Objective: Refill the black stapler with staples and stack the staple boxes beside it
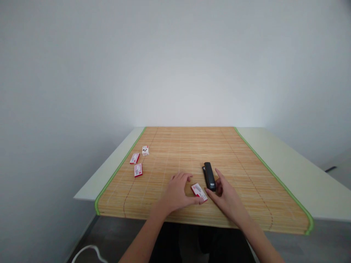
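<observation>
Head view: before you a pale wall (192, 73) rises behind the white tabletop (287, 157), whose middle carries a green-edged slatted mat (186, 146); its ribs could snag thin edges. Your left hand (177, 194) is half open, thumb at the near end of a red-and-white box (199, 192). Your right hand (228, 197) is parted around the near end of the black stapler (210, 176), just right of that box; you show no closed grip, though light contact is hard to judge. Expect the stapler to be stiff, smooth and fairly heavy; take it across the middle. The box looks light and crushable, so pinch its long edges gently. Three small boxes (138, 170) sit far left.
</observation>
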A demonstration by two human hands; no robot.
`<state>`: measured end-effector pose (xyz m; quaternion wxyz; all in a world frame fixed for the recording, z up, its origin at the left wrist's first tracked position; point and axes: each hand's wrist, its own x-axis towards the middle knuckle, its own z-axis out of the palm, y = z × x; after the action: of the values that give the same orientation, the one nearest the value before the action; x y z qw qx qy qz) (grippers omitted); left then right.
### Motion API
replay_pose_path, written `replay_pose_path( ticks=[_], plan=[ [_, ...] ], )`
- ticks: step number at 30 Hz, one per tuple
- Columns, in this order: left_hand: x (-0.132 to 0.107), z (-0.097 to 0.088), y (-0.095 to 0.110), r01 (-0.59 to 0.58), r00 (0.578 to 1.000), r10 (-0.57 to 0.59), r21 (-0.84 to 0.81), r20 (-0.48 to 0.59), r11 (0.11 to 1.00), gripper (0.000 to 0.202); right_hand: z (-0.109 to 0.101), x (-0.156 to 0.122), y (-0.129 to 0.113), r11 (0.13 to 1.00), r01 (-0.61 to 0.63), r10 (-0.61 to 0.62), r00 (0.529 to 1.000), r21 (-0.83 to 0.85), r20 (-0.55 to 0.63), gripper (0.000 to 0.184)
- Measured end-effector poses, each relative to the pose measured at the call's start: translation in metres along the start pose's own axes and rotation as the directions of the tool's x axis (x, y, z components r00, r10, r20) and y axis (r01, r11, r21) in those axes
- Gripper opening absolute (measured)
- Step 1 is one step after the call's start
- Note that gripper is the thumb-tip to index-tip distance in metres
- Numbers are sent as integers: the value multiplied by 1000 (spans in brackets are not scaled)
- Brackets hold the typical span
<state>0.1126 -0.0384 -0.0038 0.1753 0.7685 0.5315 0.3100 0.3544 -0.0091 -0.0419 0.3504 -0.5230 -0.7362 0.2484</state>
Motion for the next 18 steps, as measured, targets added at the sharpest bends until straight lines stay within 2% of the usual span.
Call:
replay_pose_path(
  ticks=[2, 4, 7, 13, 18],
  plan=[
    [-8, 7, 8, 18, 1000, -17, 23, -26, 1000, 84, -2, 1, 1, 1000, 6, -7, 1000, 19, 23, 88],
    [-13, 12, 11, 26, 999, -24, 39, -40, 999, 71, -4, 2, -2, 1000, 19, -19, 1000, 8, 24, 87],
    [-10, 9, 3, 31, 999, -31, -16, -42, 999, 55, -3, 1, -9, 999, 29, -28, 1000, -25, 13, 78],
    [11, 0, -25, 60, 998, -58, -123, 14, 991, 67, -4, 0, -19, 998, 15, -13, 1000, -64, 25, 63],
    [21, 9, -20, 29, 1000, -28, -118, 8, 993, 63, -5, 1, -25, 995, 96, -97, 995, -29, -19, 58]
  ],
)
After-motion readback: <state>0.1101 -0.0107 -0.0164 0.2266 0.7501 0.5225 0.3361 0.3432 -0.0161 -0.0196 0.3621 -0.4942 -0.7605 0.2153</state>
